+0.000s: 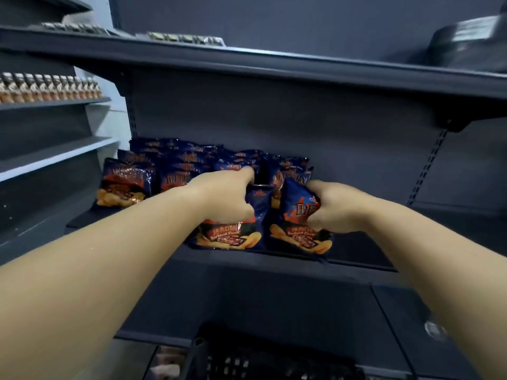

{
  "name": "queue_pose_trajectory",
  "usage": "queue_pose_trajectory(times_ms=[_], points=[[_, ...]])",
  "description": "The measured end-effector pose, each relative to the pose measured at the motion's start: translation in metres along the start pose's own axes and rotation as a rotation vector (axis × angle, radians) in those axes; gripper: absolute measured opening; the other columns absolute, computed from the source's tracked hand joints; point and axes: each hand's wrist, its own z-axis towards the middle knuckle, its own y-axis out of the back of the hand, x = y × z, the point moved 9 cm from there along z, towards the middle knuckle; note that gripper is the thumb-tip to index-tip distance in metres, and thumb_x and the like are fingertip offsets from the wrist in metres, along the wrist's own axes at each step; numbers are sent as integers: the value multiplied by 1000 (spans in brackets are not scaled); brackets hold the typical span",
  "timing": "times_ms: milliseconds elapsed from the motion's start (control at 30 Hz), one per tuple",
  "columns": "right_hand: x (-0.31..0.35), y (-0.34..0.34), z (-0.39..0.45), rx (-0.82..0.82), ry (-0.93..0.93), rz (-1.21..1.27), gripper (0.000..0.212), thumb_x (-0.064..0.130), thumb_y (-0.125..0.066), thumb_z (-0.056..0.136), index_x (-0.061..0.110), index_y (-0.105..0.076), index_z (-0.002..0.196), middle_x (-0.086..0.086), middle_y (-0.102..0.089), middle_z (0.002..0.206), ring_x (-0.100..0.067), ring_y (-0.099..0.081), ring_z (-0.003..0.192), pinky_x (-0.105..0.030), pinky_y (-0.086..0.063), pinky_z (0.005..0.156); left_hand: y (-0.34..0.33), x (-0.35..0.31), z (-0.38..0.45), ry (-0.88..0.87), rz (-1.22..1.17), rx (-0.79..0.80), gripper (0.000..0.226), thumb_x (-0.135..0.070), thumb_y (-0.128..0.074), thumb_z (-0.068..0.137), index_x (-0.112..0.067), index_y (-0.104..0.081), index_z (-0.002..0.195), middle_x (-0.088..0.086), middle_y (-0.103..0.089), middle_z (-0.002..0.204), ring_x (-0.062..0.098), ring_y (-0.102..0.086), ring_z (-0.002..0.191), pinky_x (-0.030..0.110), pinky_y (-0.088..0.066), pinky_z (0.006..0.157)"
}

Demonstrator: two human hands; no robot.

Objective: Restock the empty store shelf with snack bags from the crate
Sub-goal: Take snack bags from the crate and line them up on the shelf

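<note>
While both hands work at the shelf front: restocking roughly half done.
Shelf (pixel 356 263): left part filled with rows of snack bags (pixel 170 165); right part bare.
Left hand (pixel 227 196): curled over a front bag (pixel 227 237), forefinger stretched towards the rows.
Right hand (pixel 333 207): gripping another bag (pixel 299 212), upright at the shelf edge.
Crate (pixel 260 360): below, dark; contents unclear.
Left to do: seat both bags, fill right side.
</note>
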Motion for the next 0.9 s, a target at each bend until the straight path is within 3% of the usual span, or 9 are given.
queue_pose_trajectory(times_ms=[200, 333, 567, 633, 767, 900], points=[[-3, 30, 25, -99, -7, -188, 40, 19, -63, 75, 23, -53, 114, 0, -59, 98, -20, -56, 84, -35, -53, 72, 17, 14, 39, 9, 16, 22, 54, -31, -63, 85, -16, -40, 132, -5, -48, 81, 14, -48, 67, 28, -38, 52], [-11, 24, 37, 7, -79, -323, 58, 19, -62, 81, 21, -42, 135, -1, -53, 112, -21, -49, 94, -28, -41, 74, 4, 28, 67, 47, -23, 122, 57, -26, -64, 87, -18, -37, 137, 2, -55, 101, 18, -54, 75, 31, -49, 60], [-10, -7, 63, 180, -116, -309, 69, 16, -63, 87, 25, -28, 145, -5, -56, 107, -22, -56, 91, -32, -49, 74, -26, 43, 96, 41, -15, 224, 55, -23, -58, 92, -18, -36, 141, -1, -51, 105, 10, -49, 69, 23, -37, 51], [-9, -12, 70, 199, -116, -249, 69, 15, -62, 88, 26, -26, 146, -4, -56, 99, -21, -55, 82, -31, -48, 67, -35, 49, 101, 54, -19, 249, 56, -23, -58, 91, -19, -35, 142, -2, -51, 108, 10, -50, 76, 25, -41, 59], [-8, -17, 83, 198, -99, -239, 74, 16, -60, 91, 26, -17, 151, 3, -47, 85, -19, -54, 78, -29, -46, 63, -44, 60, 107, 93, 8, 283, 58, -25, -57, 92, -20, -33, 144, 2, -53, 129, 16, -49, 91, 39, -43, 92], [-8, -22, 95, 184, -83, -236, 76, 16, -57, 93, 25, -11, 153, 3, -45, 81, -18, -56, 76, -30, -48, 63, -50, 66, 116, 95, -20, 281, 58, -21, -54, 93, -22, -30, 146, 4, -49, 137, 20, -52, 102, 42, -40, 99]])
